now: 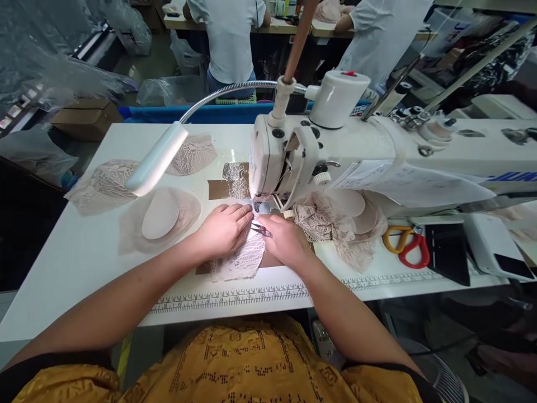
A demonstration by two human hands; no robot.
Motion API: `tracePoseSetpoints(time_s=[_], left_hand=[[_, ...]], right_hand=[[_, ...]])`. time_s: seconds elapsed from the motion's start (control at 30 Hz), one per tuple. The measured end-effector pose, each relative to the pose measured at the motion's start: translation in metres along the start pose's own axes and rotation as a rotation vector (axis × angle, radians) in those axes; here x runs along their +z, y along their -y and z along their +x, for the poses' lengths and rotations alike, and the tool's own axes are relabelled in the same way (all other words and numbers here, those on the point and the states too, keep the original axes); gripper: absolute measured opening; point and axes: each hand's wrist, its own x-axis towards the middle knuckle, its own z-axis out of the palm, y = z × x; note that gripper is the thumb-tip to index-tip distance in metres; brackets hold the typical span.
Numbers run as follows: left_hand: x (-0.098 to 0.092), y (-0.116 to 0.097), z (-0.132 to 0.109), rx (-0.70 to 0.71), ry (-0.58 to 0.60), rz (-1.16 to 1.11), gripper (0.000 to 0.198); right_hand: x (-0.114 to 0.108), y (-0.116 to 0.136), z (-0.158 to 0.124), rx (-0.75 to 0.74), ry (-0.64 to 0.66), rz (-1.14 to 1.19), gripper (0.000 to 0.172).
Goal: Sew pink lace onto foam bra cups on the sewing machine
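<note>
A pale pink lace piece (241, 262) lies under the needle area of a white sewing machine (272, 162), its lower part spread toward me. My left hand (224, 230) is closed over its left side, fingers together and pressing it down near the presser foot; the thumb is hidden. On the right, my right hand (287, 239) also touches the lace, its fingertips close to the foot. Dark thread snips (262, 230) stick out of this hand, their two tips apart and pointing left. The needle itself is mostly hidden.
Lace cups (161, 215) lie left beneath a lamp (157, 159). More lace pieces (323, 218) are heaped right of the machine, beside orange-and-red-handled scissors (413, 246) and a dark phone-like device (447, 252). A printed ruler (235, 299) runs along the front edge. People sit beyond.
</note>
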Motion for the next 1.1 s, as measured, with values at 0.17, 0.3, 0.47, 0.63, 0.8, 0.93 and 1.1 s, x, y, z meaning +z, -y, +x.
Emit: tracePoseSetpoints(time_s=[0.17, 0.3, 0.47, 0.63, 0.8, 0.93, 1.1], left_hand=[[-0.003, 0.019, 0.007, 0.08, 0.038, -0.012, 0.047], [-0.002, 0.032, 0.013, 0.125, 0.058, -0.033, 0.049], [-0.001, 0.036, 0.011, 0.149, 0.02, -0.057, 0.045], [0.004, 0.028, 0.003, 0.193, -0.036, -0.07, 0.039], [0.009, 0.029, 0.0, 0.177, -0.068, -0.129, 0.041], [0.008, 0.035, 0.003, 0.145, -0.067, -0.158, 0.042], [0.009, 0.038, 0.003, 0.092, -0.053, -0.141, 0.044]], right_hand=[[-0.005, 0.003, 0.001, 0.048, 0.053, 0.007, 0.047], [-0.005, 0.002, 0.001, 0.041, 0.049, 0.033, 0.044], [-0.001, -0.002, 0.0, 0.001, 0.024, 0.039, 0.041], [0.001, -0.003, 0.0, -0.021, 0.023, -0.024, 0.039], [0.002, 0.0, 0.001, -0.017, 0.016, -0.086, 0.039], [0.004, 0.002, 0.004, -0.02, 0.006, -0.131, 0.044], [0.006, 0.002, 0.005, -0.019, 0.01, -0.152, 0.046]])
